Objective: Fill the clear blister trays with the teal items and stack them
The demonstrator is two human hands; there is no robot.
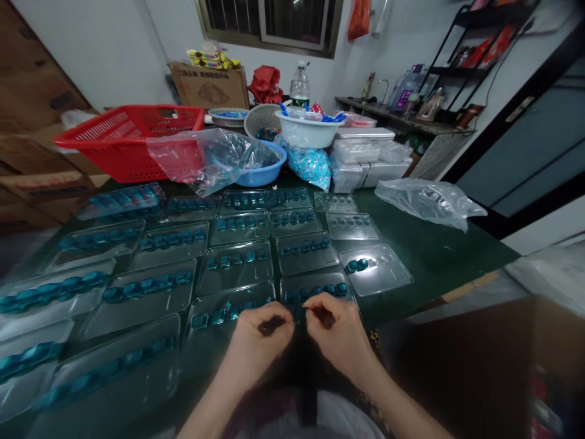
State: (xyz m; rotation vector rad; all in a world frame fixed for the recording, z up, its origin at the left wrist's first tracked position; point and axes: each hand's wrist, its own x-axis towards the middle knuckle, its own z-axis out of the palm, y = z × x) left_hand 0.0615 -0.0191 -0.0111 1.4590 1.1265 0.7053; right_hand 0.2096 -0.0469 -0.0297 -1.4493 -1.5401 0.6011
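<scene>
Trays [304, 263] of teal pieces [338, 289] lay on the bench [439, 274] beyond left hand [260, 332] and right hand [340, 332], fingers pinched narrow, any grip indiscernible; apparent close handwork called for steadiness.

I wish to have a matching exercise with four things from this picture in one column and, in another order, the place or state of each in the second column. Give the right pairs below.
Column 1
1. Red basket
2. Yellow packets
3. Red hanging bag
4. Rightmost tray

Column 2
A. Up on the wall, right of the window
B. Holds just two teal pieces
C. Behind the trays, on the left
D. On top of a cardboard box

Right pairs: 1-C, 2-D, 3-A, 4-B
</scene>
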